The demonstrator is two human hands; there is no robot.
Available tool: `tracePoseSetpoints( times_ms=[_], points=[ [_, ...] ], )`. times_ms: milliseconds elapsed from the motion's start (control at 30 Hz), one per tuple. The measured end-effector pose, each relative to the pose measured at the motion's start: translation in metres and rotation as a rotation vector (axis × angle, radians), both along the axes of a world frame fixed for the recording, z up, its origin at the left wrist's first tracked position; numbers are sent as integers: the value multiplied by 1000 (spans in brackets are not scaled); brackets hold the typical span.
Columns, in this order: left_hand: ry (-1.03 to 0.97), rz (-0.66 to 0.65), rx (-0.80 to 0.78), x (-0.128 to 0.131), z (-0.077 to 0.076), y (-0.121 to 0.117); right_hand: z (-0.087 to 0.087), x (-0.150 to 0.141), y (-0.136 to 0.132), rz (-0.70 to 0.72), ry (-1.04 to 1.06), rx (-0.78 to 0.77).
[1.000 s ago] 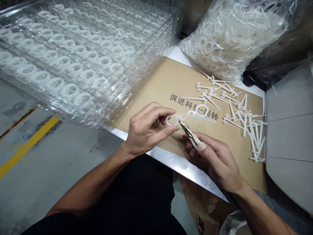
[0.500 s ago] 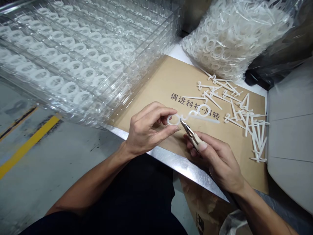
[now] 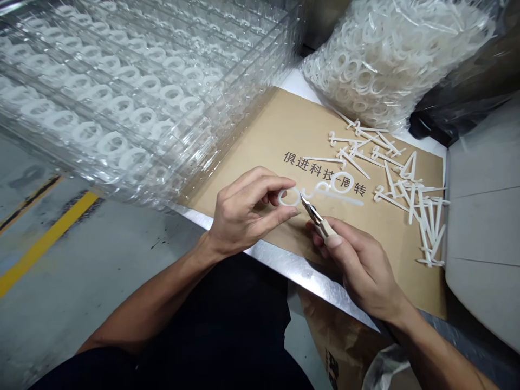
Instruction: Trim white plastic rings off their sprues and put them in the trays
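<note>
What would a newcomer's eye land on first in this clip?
Probably the big clear tray at upper left, with its rows of white rings. Next, the bulging clear bag at upper right. In the centre, the left hand pinches a single ring beside cutters in the right hand.

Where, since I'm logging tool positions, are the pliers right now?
In the head view, the pliers are in the right hand, just right of centre over the cardboard sheet, their tip beside the white ring in the left hand.
</note>
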State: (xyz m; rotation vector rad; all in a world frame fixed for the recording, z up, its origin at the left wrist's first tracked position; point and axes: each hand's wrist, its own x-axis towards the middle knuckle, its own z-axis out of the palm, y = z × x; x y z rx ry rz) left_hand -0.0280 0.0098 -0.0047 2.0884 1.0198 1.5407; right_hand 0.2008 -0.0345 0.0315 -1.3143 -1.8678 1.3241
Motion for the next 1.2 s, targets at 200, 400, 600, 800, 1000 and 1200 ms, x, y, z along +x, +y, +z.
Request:
tracePoseSetpoints(
  times_ms=[200,400,600,800,1000,1200],
  points=[
    [0,11,-30,0,0,1,-1,-1,2,22,-64,58],
    [-30,-2,-90,-1,-4,1,-2,-3,3,10,-93,44],
    [-72,-1,-96,-3,-4,0,-6,-3,5,7,-28,-30],
    [-79,10,-58,-3,-3,1,-9,-1,6,-19,70,-100],
    [-93,19,-81,-2,-6,0,-8,-1,5,-37,102,-145],
    [-117,24,-86,-2,-2,0,-7,0,4,-40,106,-161]
  ],
)
